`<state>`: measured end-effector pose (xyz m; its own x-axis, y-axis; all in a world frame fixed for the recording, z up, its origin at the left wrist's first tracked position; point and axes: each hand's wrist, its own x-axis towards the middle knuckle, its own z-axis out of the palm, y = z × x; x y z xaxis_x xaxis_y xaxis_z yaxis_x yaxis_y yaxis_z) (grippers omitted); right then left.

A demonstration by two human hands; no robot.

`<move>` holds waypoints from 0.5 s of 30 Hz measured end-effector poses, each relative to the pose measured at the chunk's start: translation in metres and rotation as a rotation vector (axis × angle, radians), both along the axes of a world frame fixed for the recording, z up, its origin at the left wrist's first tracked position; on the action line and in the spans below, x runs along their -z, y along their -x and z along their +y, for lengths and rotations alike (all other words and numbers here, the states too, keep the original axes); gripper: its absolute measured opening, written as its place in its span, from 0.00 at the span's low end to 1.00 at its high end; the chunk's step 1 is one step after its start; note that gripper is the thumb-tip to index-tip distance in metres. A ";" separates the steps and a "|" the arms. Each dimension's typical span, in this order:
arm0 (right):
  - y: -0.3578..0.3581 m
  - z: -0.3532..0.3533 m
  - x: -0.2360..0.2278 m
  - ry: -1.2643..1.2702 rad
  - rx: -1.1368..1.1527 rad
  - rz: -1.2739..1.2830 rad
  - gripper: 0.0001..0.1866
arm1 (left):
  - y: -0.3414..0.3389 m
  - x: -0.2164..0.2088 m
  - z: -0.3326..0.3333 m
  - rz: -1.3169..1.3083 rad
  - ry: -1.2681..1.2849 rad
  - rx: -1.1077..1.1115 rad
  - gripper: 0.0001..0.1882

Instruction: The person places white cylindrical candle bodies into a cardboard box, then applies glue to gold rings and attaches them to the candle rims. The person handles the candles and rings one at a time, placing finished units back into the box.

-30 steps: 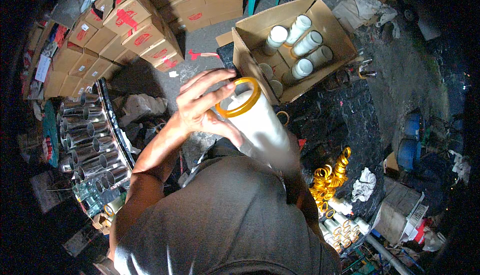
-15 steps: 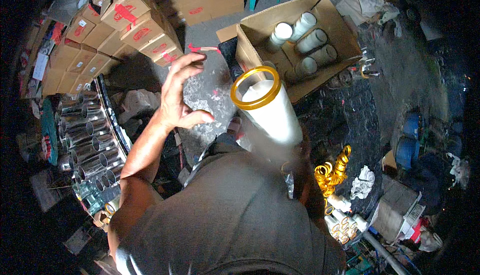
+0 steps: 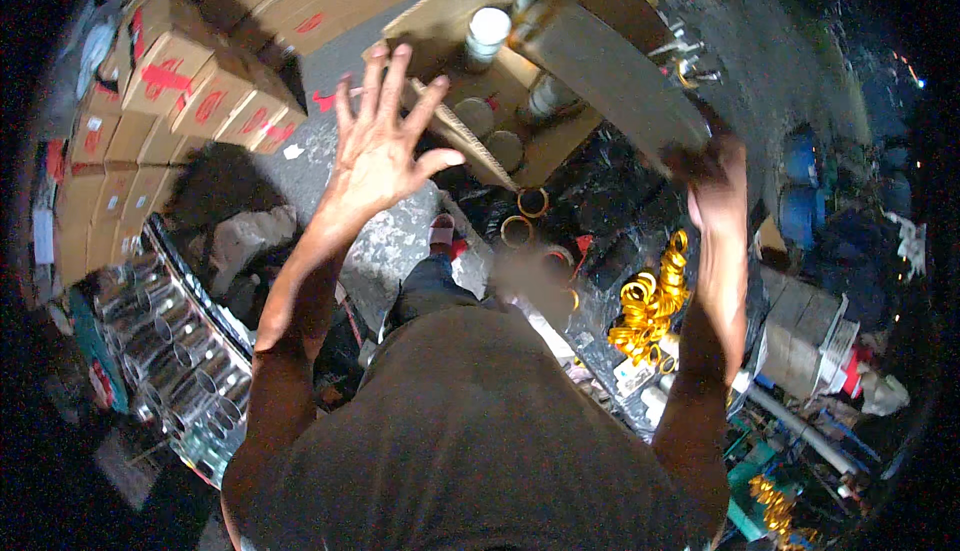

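My left hand (image 3: 378, 156) is open, fingers spread, holding nothing, beside the near-left wall of a large open carton (image 3: 468, 141). On the right, my right hand (image 3: 715, 176) grips one end of a tall cylinder (image 3: 615, 71). The cylinder is dark and blurred, and slants up and left across the carton's opening; a golden tint shows at its far end. My right fingers are partly smeared by shadow and motion. Inside the carton stand several white-filled cylinders, among them one with a bright white top (image 3: 488, 33). The slanting cylinder hides part of them.
Stacked brown cartons (image 3: 200, 91) fill the upper left. Several shiny clear cylinders (image 3: 190, 341) lie racked at lower left. Gold rings (image 3: 650, 301) are heaped right of my body, and loose rings (image 3: 517, 231) lie by the carton. A grey pipe (image 3: 800, 421) runs at lower right.
My right hand has swung right and up, taking the cylinder from in front of my body to over the carton. My left hand's fingers have spread wider. The whole view has shifted.
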<state>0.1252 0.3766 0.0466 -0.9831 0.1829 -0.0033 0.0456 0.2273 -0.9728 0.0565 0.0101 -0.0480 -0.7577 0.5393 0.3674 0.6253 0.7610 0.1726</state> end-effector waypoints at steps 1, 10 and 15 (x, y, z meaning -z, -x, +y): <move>0.022 -0.002 -0.014 -0.363 -0.092 -0.032 0.32 | 0.003 0.003 -0.005 0.002 0.055 -0.023 0.43; 0.137 -0.111 0.012 -1.001 -0.551 0.074 0.35 | 0.001 0.058 -0.035 0.313 -0.303 0.034 0.22; 0.184 -0.144 0.095 -1.076 -0.763 -0.019 0.30 | -0.009 0.069 -0.029 0.221 -0.349 0.002 0.28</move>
